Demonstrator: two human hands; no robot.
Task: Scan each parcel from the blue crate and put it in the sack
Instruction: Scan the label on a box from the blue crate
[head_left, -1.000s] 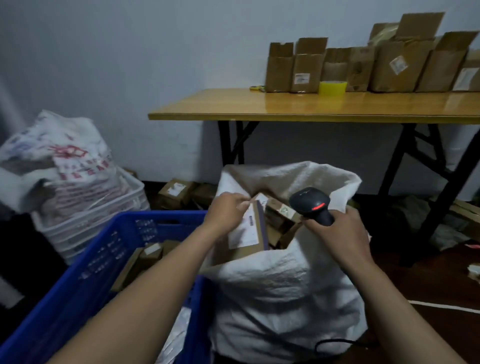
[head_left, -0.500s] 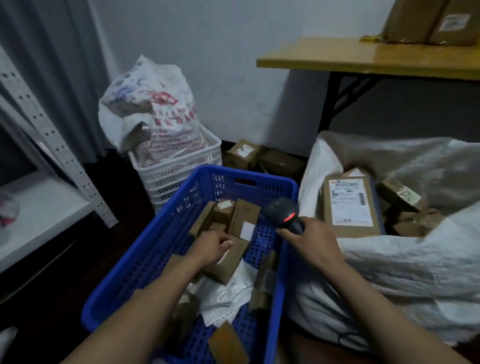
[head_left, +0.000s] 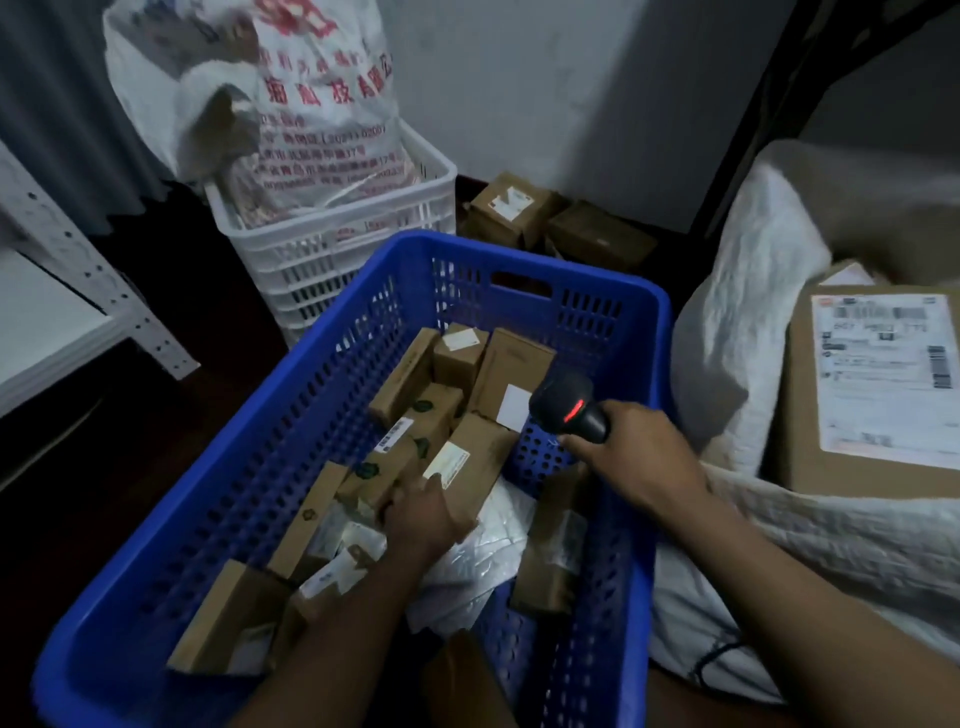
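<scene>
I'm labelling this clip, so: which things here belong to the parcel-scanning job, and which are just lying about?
Job: blue plastic crate, brown cardboard parcels in it, labelled brown parcel gripped by the left hand, black handheld scanner in the right hand, white woven sack.
Lying about: white plastic crate with printed bag, two cardboard boxes by the wall, white metal shelf.

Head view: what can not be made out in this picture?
- Head view: fingertips of the left hand, hidden behind its own back and the parcels; grip unclear.
- Head view: sack, cut off by the right edge.
- Head view: label on the large parcel, text blurred.
- Head view: scanner in the right hand, front window faces away.
</scene>
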